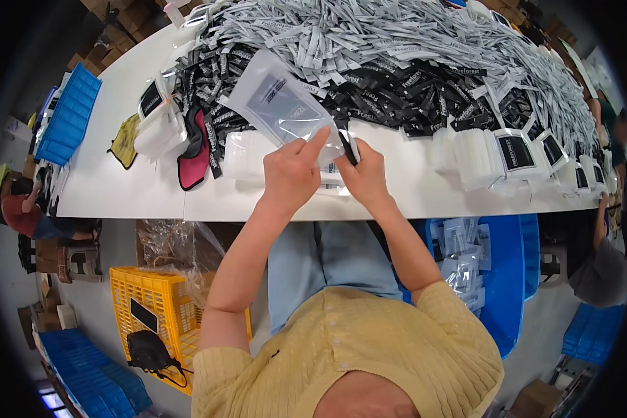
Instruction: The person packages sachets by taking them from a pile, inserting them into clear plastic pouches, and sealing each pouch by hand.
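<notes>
A clear plastic pouch with a grey printed panel [275, 97] is tilted up over the table's front edge. My left hand [294, 174] grips its lower part, thumb lying across the plastic. At the pouch's right-hand end, my right hand [367, 177] is closed around narrow black and white stick packets [351, 148]; how far they reach inside the pouch I cannot tell. Beneath and behind my hands lies a stack of clear pouches [242, 157]. Just beyond is a heap of black stick packets [404, 90], with white stick packets [369, 35] piled behind it.
Stacks of pouches with black labels [515, 150] stand at right, another [157, 125] at left beside yellow [124, 141] and pink [194, 157] cloth pieces. Below the white table [118, 195] are a blue bin [505, 306] of filled pouches and a yellow crate [146, 279]. Other people sit at both sides.
</notes>
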{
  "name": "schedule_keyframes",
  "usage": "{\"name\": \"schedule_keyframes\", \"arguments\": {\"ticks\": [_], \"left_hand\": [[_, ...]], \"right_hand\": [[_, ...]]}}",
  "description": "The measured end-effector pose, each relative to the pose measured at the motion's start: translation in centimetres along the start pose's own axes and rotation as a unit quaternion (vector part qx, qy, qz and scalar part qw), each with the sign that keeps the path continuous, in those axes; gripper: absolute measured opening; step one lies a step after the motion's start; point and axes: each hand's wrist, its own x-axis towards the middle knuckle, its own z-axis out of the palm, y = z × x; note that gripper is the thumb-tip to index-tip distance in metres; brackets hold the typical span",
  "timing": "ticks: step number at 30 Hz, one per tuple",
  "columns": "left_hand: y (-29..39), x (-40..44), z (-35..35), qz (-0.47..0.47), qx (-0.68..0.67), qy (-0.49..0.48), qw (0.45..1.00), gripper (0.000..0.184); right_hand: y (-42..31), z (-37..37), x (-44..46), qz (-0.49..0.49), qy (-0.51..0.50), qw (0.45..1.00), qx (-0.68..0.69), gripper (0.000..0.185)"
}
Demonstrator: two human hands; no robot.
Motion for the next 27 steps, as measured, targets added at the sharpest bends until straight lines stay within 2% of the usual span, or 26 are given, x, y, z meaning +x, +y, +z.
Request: {"name": "schedule_keyframes", "arguments": {"ticks": [1,2,5,6,8,9,11,12,15,16,19,20,23,24,26,27], "left_hand": [[0.1,0.3,-0.1,-0.015,0.028,-0.024,0.999,0.054],[-0.9,0.1,0.6,-0.01,0.046,0.012,0.999,0.055],[-1.5,0.0,1.3,-0.052,-0.067,0.037,0.996,0.057],[-1.3,-0.2,1.4,-0.025,-0.061,0.056,0.996,0.057],[-0.4,-0.9,1.8,0.026,-0.048,0.093,0.994,0.058],[0.3,-1.5,2.0,0.025,-0.025,0.067,0.997,0.057],[1.4,-3.0,2.6,0.021,0.02,0.012,0.999,0.056],[0.5,-2.8,3.3,0.037,0.003,0.058,0.998,0.06],[-0.3,-2.4,1.0,-0.21,-0.097,-0.054,0.971,0.067],[-0.1,-2.5,1.2,-0.154,-0.073,-0.047,0.984,0.068],[1.3,-3.8,1.9,0.008,0.002,-0.025,1.0,0.072],[1.5,-3.7,1.5,0.0,0.003,-0.029,1.0,0.072],[0.5,-3.3,0.7,-0.111,-0.007,-0.089,0.99,0.074],[0.7,-3.3,0.7,-0.045,-0.023,-0.046,0.998,0.077],[2.5,-3.9,1.2,-0.009,0.006,-0.083,0.996,0.076],[3.3,-3.9,1.1,0.01,0.02,-0.103,0.994,0.076]], "right_hand": [[-0.1,0.1,0.0,-0.003,0.012,1.0,0.004,0.024],[0.5,0.4,-0.6,-0.051,0.022,0.997,-0.05,0.029],[0.2,1.1,-2.5,-0.131,0.008,0.99,-0.054,0.034],[0.5,1.3,-2.7,-0.062,-0.052,0.996,-0.029,0.036],[2.6,2.0,-2.3,-0.032,-0.098,0.995,0.01,0.036],[2.9,2.2,-1.8,-0.016,-0.119,0.992,0.03,0.036],[3.0,2.6,-1.3,0.16,-0.162,0.951,0.209,0.034],[2.6,2.8,-1.0,0.242,-0.18,0.907,0.294,0.033],[-2.6,2.1,-2.0,0.199,-0.191,0.928,0.251,0.032],[-2.8,2.1,-2.5,0.131,-0.163,0.949,0.237,0.03],[1.3,3.2,-2.2,0.012,-0.032,0.981,0.189,0.027],[1.6,3.0,-2.4,0.018,-0.043,0.983,0.177,0.021],[-0.5,1.5,-2.5,0.177,-0.15,0.93,0.285,0.014],[-0.2,1.4,-2.2,0.185,-0.129,0.934,0.276,0.013],[1.1,1.7,-2.4,0.211,-0.09,0.938,0.26,0.011],[1.7,2.0,-2.4,0.163,-0.079,0.954,0.24,0.011]]}}
